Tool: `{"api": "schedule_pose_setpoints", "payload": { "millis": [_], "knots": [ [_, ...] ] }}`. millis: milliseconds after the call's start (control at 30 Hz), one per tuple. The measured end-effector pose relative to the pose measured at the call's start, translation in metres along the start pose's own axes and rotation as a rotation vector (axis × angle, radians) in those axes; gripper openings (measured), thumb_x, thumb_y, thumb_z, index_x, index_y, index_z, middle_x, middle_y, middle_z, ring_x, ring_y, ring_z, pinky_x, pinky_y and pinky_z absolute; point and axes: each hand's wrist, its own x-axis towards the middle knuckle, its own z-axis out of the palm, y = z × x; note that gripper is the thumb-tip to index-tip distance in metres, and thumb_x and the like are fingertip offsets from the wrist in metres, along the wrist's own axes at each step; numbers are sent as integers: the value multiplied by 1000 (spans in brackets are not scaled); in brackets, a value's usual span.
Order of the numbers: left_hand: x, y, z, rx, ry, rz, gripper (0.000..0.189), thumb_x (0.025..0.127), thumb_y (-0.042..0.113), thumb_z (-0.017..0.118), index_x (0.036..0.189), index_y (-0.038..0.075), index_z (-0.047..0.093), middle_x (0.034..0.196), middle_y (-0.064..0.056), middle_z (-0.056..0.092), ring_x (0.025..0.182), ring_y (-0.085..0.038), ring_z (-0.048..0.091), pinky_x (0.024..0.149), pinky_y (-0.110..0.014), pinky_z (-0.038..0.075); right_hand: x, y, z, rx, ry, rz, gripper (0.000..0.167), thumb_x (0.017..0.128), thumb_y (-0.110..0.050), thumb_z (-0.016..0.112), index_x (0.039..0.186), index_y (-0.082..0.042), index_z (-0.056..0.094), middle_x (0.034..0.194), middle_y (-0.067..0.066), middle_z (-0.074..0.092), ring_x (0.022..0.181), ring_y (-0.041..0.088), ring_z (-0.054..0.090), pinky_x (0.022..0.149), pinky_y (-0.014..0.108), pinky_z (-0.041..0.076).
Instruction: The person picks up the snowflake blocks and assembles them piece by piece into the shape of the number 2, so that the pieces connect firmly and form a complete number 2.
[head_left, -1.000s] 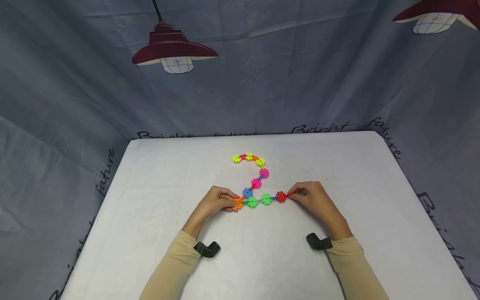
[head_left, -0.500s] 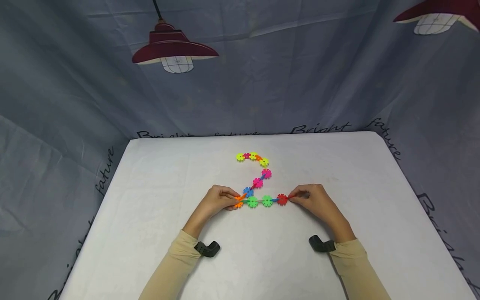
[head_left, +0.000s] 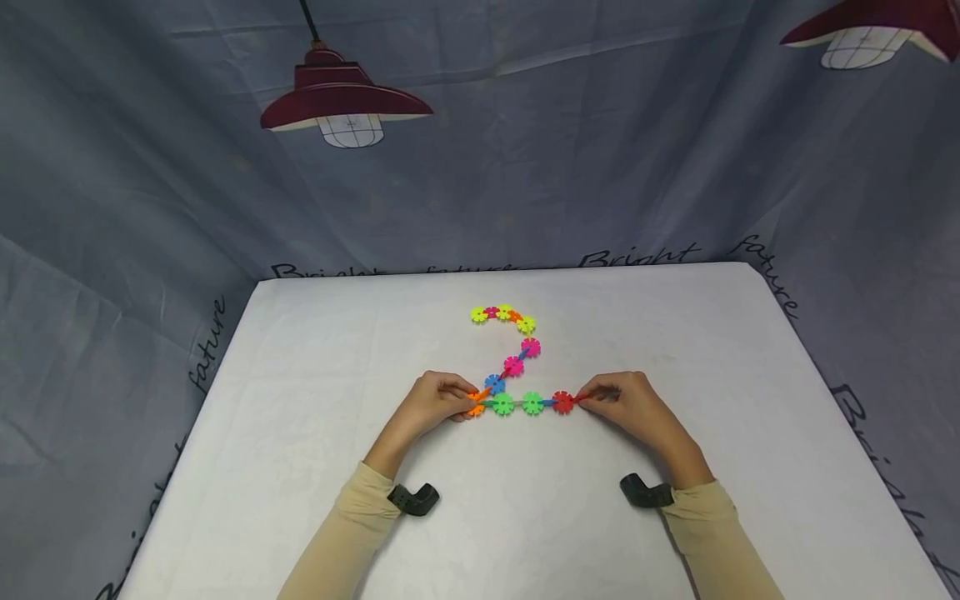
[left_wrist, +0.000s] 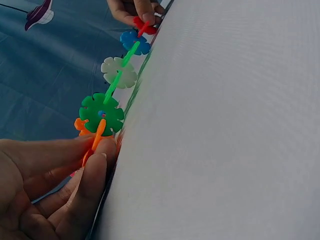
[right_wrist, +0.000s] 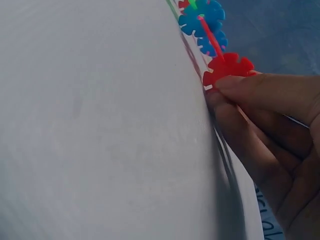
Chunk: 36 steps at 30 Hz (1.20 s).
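A chain of interlocking plastic snowflake discs, bent like a figure 2, lies on the white table (head_left: 360,350). Its curved top has yellow discs (head_left: 526,325), then pink discs (head_left: 530,347) and a blue disc (head_left: 494,384) lead down to the lower left corner. There my left hand (head_left: 438,398) pinches an orange disc (left_wrist: 97,137) between thumb and fingers. From this corner a straight row runs right through green discs (head_left: 503,404) and a flat red disc (head_left: 562,402). At the row's right end my right hand (head_left: 621,398) pinches an edge-on red disc (right_wrist: 231,70), partly hidden by the fingertips.
Both wrists carry a black camera mount (head_left: 413,499) that juts inward over the table. A grey cloth backdrop (head_left: 525,167) printed with red lamps and lettering hangs behind the table's far edge and along its sides.
My right hand has come slightly nearer to me, and the bottom row now lies straighter. The curved top has shifted a little right. My left hand stays in place, still pinching the orange disc.
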Motion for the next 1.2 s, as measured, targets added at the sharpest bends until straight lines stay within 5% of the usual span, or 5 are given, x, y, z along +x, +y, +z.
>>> {"api": "schedule_pose_setpoints", "payload": {
  "millis": [733,900,1200],
  "knots": [
    [3,-3,-3,-41,-16,6,18,92,0,73,109,-7,75,93,-21,78,73,-15,75,71,-30,63,-1,-1,1,-20,72,-107,14,86,-11,84,92,-23,80,91,-7,78,81,7,65,72,24,55],
    [3,-4,-4,-38,-15,-14,20,92,4,75,110,-5,76,94,-19,79,74,-16,75,73,-31,63,-1,0,-1,35,69,-172,18,83,-11,86,91,-26,80,93,-11,77,85,5,66,74,23,55],
    [4,-3,-5,-53,-26,-21,20,92,3,74,110,-6,75,94,-20,79,73,-14,74,72,-30,63,0,10,6,135,76,-162,15,84,-14,86,95,-23,83,92,-7,79,86,1,69,76,18,56]
  ]
}}
